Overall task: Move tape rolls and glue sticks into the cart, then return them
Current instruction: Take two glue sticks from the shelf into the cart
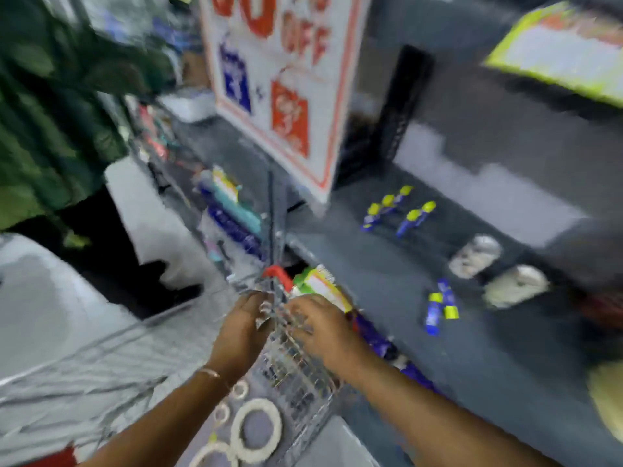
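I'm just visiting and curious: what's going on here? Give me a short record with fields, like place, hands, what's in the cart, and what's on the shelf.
place: shop aisle, picture blurred
cart: wire mesh, beside a dark shelf
left hand: on the cart's front rim
right hand: on the same rim, next to the left
in the cart: white tape rolls
on the shelf: blue and yellow glue sticks, two tape rolls in wrap
overhead: sale sign
held items: cannot tell

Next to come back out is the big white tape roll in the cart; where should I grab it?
The big white tape roll lies flat on the cart floor. Come from above, one finger through its open centre, thumb outside the ring.
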Motion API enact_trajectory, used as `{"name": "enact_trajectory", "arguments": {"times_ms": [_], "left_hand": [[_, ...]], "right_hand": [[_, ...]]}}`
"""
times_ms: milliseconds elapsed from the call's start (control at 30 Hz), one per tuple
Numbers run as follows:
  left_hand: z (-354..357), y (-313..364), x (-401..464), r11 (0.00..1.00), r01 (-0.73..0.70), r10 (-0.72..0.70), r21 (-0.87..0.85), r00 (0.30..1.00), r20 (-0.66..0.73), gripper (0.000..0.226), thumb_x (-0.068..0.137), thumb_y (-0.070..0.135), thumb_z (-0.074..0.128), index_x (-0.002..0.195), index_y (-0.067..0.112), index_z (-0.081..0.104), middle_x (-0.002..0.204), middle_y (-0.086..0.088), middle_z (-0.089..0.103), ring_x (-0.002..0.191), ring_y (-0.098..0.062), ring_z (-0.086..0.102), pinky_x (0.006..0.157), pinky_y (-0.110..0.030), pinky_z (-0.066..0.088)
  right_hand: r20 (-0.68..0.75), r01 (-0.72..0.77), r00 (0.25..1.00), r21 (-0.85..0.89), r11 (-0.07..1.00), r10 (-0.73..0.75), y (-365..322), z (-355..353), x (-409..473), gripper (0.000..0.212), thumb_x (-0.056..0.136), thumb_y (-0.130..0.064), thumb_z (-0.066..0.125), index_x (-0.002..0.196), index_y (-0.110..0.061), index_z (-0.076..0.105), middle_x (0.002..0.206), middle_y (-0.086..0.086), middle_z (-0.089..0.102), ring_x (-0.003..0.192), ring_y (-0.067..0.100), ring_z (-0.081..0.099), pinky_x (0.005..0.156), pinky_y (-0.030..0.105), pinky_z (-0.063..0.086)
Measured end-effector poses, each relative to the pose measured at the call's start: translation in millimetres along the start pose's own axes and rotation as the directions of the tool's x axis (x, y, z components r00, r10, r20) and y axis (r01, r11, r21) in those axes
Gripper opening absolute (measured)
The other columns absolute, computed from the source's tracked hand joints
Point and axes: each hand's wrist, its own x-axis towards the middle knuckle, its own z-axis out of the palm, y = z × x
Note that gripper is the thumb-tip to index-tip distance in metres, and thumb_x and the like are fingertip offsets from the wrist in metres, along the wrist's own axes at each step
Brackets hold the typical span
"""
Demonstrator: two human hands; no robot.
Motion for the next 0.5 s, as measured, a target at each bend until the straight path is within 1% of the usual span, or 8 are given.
{"name": "enact_trajectory", "arguments": {"times_ms": [100,133,200,267,333,400,433,500], "left_hand": [[11.8,81.4,25.0,0.992,-0.109,0.110,-0.063,0.994,0.002,0.030,0.074,0.010,0.076,0.102,0.015,0.066,0.095,0.004,0.065,0.073,-0.008,0.058,0.076,-0.024,0.050],[17.4,106.2,29.3,0.985,-0.155,0.155,-0.070,0.988,-0.001,0.026,0.073,0.010,0.076,0.097,0.014,0.068,0.089,0.000,0.068,0.071,-0.008,0.057,0.075,-0.024,0.048],[31.7,152.2,34.4,0.972,-0.226,0.228,-0.061,0.973,0.041,0.020,0.073,0.012,0.068,0.092,0.015,0.070,0.089,-0.014,0.074,0.082,-0.019,0.064,0.077,-0.026,0.044],[48.1,191.8,33.1,0.981,-0.194,0.189,0.022,0.970,0.150,0.025,0.079,0.012,0.065,0.103,0.013,0.070,0.103,-0.017,0.074,0.098,-0.030,0.067,0.085,-0.027,0.042],[69.2,221.3,30.5,0.986,-0.143,0.121,0.084,0.966,0.227,0.028,0.081,0.013,0.063,0.108,0.013,0.068,0.110,-0.013,0.073,0.107,-0.031,0.064,0.089,-0.026,0.040],[87.1,240.0,28.0,0.989,-0.114,0.085,0.092,0.958,0.275,0.028,0.080,0.021,0.066,0.106,0.012,0.067,0.109,-0.012,0.073,0.109,-0.030,0.064,0.089,-0.028,0.043],[94.3,248.9,25.9,0.989,-0.108,0.075,0.097,0.952,0.298,0.028,0.080,0.026,0.068,0.104,0.010,0.067,0.107,-0.013,0.073,0.107,-0.031,0.064,0.087,-0.029,0.044],[104.4,259.9,22.5,0.990,-0.096,0.055,0.104,0.939,0.340,0.031,0.078,0.032,0.071,0.097,0.008,0.066,0.102,-0.016,0.073,0.104,-0.033,0.064,0.082,-0.033,0.045]], "right_hand": [[-0.157,-0.100,0.983,-0.023,0.995,0.095,4.6,-61.2,-19.9,0.033,0.079,-0.020,0.067,0.112,-0.024,0.062,0.112,0.004,0.066,0.100,0.020,0.061,0.089,0.034,0.050],[-0.200,-0.137,0.971,-0.023,0.990,0.130,8.4,-77.2,-26.7,0.031,0.078,-0.020,0.067,0.108,-0.025,0.064,0.108,0.003,0.067,0.098,0.021,0.063,0.087,0.036,0.052],[-0.292,-0.220,0.934,-0.008,0.976,0.208,23.6,-103.6,-40.8,0.024,0.074,-0.014,0.067,0.097,-0.021,0.069,0.098,0.006,0.072,0.093,0.022,0.064,0.083,0.038,0.053],[-0.415,-0.334,0.852,0.037,0.942,0.319,43.9,-127.8,-57.3,0.017,0.074,-0.010,0.066,0.088,-0.018,0.071,0.090,0.008,0.075,0.085,0.024,0.067,0.078,0.039,0.055],[-0.465,-0.452,0.752,0.154,0.879,0.468,64.8,-149.6,-71.6,0.014,0.078,-0.009,0.064,0.086,-0.018,0.072,0.089,0.009,0.075,0.085,0.028,0.070,0.077,0.038,0.056],[-0.417,-0.569,0.668,0.247,0.784,0.616,79.3,-163.2,-79.4,0.014,0.082,-0.012,0.063,0.093,-0.013,0.071,0.094,0.010,0.074,0.092,0.027,0.068,0.080,0.029,0.052],[-0.421,-0.591,0.625,0.295,0.751,0.657,84.5,-168.5,-83.2,0.014,0.080,-0.012,0.065,0.093,-0.010,0.071,0.093,0.012,0.073,0.092,0.028,0.067,0.080,0.029,0.051],[-0.453,-0.599,0.557,0.361,0.715,0.696,93.0,-172.0,-85.9,0.014,0.074,-0.010,0.070,0.086,-0.003,0.069,0.089,0.018,0.072,0.089,0.033,0.066,0.078,0.037,0.052]]}}
